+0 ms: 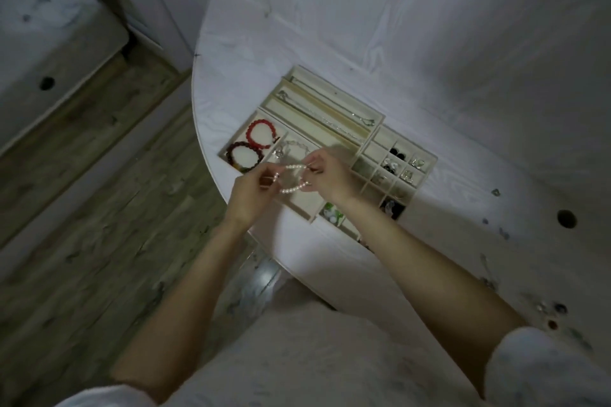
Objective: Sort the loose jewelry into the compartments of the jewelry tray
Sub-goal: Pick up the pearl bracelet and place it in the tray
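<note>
A cream jewelry tray (377, 116) with many compartments lies on the white table. I hold a white pearl bracelet (294, 188) just above the tray's near middle compartment. My left hand (253, 193) pinches its left end and my right hand (327, 175) pinches its right end. A red bead bracelet (261, 134) and a dark bead bracelet (243, 157) lie in the left compartment. A silver bracelet (294, 145) lies in the compartment beyond my hands. Thin chains (330, 109) fill the long back slots. Small earrings (396, 160) sit in the right-hand grid, and green pieces (330, 210) lie near my right wrist.
Several loose small jewelry pieces (549, 311) lie on the table (429, 43) at the far right, near a round hole (566, 218). The table's curved edge runs close to the tray's left side. Wooden floor (99, 225) lies to the left.
</note>
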Action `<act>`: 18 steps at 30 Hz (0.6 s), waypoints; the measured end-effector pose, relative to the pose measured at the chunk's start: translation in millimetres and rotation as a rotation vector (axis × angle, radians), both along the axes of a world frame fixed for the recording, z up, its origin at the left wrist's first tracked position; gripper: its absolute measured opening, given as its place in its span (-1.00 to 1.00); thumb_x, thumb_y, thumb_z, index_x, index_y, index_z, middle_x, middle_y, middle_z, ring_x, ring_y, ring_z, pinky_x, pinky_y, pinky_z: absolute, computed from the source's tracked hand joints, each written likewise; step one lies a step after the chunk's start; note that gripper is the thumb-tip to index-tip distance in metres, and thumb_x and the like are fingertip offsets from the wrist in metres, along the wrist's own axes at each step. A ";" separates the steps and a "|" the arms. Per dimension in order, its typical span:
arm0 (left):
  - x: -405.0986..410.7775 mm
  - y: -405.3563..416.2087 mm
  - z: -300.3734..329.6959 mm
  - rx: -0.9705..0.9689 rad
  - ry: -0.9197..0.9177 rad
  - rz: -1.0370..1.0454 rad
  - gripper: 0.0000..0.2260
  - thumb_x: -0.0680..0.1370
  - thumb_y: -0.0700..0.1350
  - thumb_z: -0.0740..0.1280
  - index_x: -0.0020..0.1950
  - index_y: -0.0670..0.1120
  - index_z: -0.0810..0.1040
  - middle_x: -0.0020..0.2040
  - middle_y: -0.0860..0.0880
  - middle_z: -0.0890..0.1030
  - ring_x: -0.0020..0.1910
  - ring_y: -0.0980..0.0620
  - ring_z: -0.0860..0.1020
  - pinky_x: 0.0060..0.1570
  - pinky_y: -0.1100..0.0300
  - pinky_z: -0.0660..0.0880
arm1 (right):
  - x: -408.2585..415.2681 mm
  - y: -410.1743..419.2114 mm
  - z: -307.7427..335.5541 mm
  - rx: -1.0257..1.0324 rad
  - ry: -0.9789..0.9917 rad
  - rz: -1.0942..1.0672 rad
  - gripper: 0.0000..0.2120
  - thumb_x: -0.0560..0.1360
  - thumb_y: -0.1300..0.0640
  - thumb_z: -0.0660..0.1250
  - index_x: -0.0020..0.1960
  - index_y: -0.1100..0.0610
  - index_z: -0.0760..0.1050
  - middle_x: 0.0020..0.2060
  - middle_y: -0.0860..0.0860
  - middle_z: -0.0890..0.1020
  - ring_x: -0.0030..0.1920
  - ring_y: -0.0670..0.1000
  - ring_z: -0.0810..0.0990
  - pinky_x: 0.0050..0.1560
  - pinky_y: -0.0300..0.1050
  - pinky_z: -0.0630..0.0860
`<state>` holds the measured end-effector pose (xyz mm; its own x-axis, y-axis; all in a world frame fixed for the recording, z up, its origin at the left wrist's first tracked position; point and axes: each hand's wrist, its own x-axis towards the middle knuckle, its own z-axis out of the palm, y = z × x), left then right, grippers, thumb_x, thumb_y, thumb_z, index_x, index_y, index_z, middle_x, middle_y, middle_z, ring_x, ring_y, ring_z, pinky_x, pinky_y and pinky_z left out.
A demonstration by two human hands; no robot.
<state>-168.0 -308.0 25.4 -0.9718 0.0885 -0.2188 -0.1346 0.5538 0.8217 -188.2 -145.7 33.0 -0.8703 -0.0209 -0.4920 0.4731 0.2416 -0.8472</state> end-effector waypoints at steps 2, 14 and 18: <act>-5.0 -14.9 -5.6 -0.091 -0.008 0.029 -0.79 0.53 -0.24 0.36 0.13 -0.02 0.59 0.01 -0.01 0.65 -0.05 0.14 0.60 -0.08 0.48 0.40 | -9.1 -17.0 -2.7 -0.040 -0.050 0.029 -0.85 0.50 0.37 0.30 0.02 0.19 0.43 -0.01 0.11 0.51 -0.03 0.11 0.59 -0.06 0.00 0.62; -10.0 -54.8 -28.1 -0.707 0.481 -0.449 -0.63 0.35 -0.24 0.42 0.15 -0.06 0.62 0.15 0.04 0.62 0.09 -0.09 0.44 -0.06 0.06 0.31 | -11.5 -12.1 -11.9 0.821 0.595 0.801 -0.64 0.55 0.15 0.21 0.35 0.07 0.43 0.34 -0.02 0.43 0.28 0.05 0.30 0.32 -0.08 0.19; -8.6 -57.8 -30.2 -0.790 0.547 -0.560 -0.61 0.38 -0.18 0.41 0.21 -0.02 0.60 0.18 0.08 0.61 0.14 -0.06 0.41 -0.06 0.06 0.21 | -4.7 -18.2 -25.5 0.995 0.600 0.978 -0.61 0.56 0.05 0.14 0.38 0.02 0.39 0.44 -0.04 0.28 0.37 0.08 0.16 0.36 0.03 0.01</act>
<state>-176.6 -365.8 -4.8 -0.8209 0.5697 0.0389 0.5708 0.8168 0.0835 -192.8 -164.0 7.5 -0.7820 -0.5743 -0.2419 -0.5521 0.8186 -0.1584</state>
